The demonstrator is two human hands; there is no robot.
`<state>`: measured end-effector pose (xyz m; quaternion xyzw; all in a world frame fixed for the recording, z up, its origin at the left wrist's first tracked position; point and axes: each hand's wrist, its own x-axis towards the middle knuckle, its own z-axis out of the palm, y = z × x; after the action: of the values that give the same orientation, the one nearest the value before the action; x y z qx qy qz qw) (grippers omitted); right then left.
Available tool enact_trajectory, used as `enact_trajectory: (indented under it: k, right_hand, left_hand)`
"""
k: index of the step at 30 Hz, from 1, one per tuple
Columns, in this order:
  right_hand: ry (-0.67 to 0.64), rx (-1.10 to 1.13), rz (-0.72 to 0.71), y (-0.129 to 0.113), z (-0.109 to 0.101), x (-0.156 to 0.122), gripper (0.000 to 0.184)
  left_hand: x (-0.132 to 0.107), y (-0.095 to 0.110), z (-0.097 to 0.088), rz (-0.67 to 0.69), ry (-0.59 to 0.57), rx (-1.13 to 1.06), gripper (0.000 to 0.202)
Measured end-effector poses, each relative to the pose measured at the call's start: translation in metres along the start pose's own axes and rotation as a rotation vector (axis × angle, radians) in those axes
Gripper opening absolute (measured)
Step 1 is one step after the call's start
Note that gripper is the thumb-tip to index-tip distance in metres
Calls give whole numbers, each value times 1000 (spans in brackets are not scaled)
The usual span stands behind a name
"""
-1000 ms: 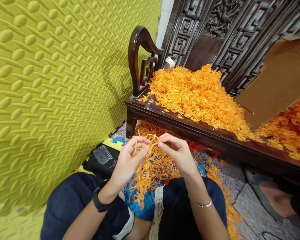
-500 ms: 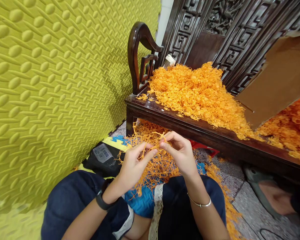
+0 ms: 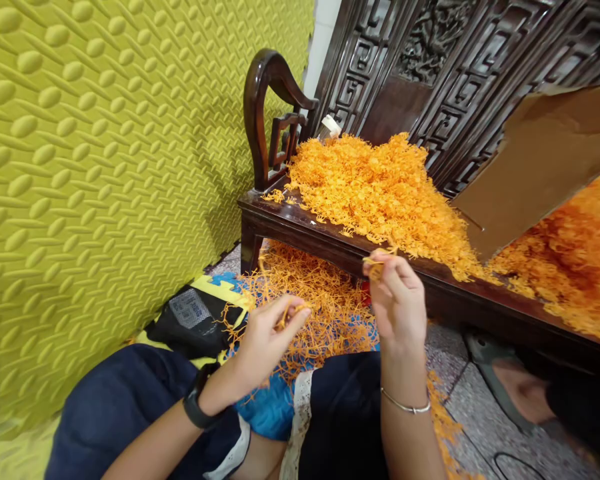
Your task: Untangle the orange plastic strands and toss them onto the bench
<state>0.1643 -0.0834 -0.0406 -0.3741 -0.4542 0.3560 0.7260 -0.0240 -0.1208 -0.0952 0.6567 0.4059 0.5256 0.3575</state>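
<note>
My left hand (image 3: 267, 337) is closed in a pinch on a thin orange plastic stalk (image 3: 286, 315) above my lap. Raised toward the bench edge, my right hand (image 3: 397, 300) pinches a small orange plastic piece (image 3: 376, 261) between its fingertips. Below both hands a loose tangle of orange stalks (image 3: 310, 300) covers the floor. A big heap of small orange pieces (image 3: 380, 190) lies on the dark wooden bench (image 3: 300, 223) just beyond my right hand.
A yellow embossed foam wall (image 3: 105, 167) stands on the left. A brown cardboard sheet (image 3: 535, 167) leans on the bench, with more orange pieces (image 3: 575, 260) to its right. A black device (image 3: 193, 320) lies on the floor; another person's sandalled foot (image 3: 515, 383) is at the right.
My hands have parted: the right one rose toward the bench with a small piece broken off, and the left stayed low with the stalk.
</note>
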Motion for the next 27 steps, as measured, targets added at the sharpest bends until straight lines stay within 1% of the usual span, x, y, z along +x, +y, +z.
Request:
enact_trajectory:
  k: [3, 5, 8, 11, 13, 14, 15, 16, 17, 18, 19, 20, 21, 22, 23, 24, 25, 26, 27]
  right_hand:
    - [-89, 28, 181, 4, 2, -10, 19]
    - [-105, 49, 245, 8, 5, -14, 18]
    - [-123, 49, 273, 10, 7, -15, 19]
    - [-129, 47, 278, 7, 5, -13, 19]
    - [-87, 56, 251, 3, 0, -11, 18]
    - [-57, 63, 225, 1, -2, -10, 18]
    - [-28, 74, 196, -2, -5, -8, 17]
    - [-7, 89, 172, -5, -7, -7, 17]
    - [1, 106, 155, -8, -10, -6, 17]
    - [-6, 123, 147, -11, -12, -5, 17]
    - [-24, 139, 146, -13, -14, -4, 18]
    - [-44, 154, 149, -15, -16, -4, 19]
    - [-62, 166, 154, -17, -17, -4, 20]
    - [-70, 174, 156, -18, -19, -4, 21]
    - [-69, 178, 157, -19, -20, -4, 22]
    - [-61, 181, 158, -19, -21, -4, 22]
    - [-49, 185, 154, -19, -22, -3, 23]
    - [-36, 189, 148, -19, -24, -3, 24]
    - [-21, 196, 140, -18, -24, -2, 24]
  left_hand:
    - [10, -4, -2, -84, 41, -63, 12]
    - [15, -4, -4, -122, 58, -111, 13]
    - [17, -3, -8, -152, 69, -204, 11]
    - [12, -2, -10, -158, 59, -269, 12]
    - [12, 3, -11, -143, 96, -262, 13]
    - [18, 8, -12, -113, 137, -239, 13]
    - [29, 14, -12, -60, 190, -203, 13]
    - [47, 21, -12, 12, 250, -158, 12]
    - [72, 30, -12, 112, 292, -86, 13]
    - [102, 40, -11, 221, 331, -15, 14]
    - [135, 50, -9, 305, 335, 71, 19]
    - [169, 59, -7, 340, 314, 169, 34]
    - [199, 67, -4, 338, 247, 268, 55]
    - [223, 74, -2, 321, 194, 349, 71]
    - [239, 78, 1, 300, 156, 412, 81]
    - [244, 81, 3, 298, 153, 450, 83]
    - [239, 81, 4, 310, 184, 466, 81]
    - [226, 79, 4, 331, 208, 470, 75]
    - [205, 76, 4, 357, 220, 470, 67]
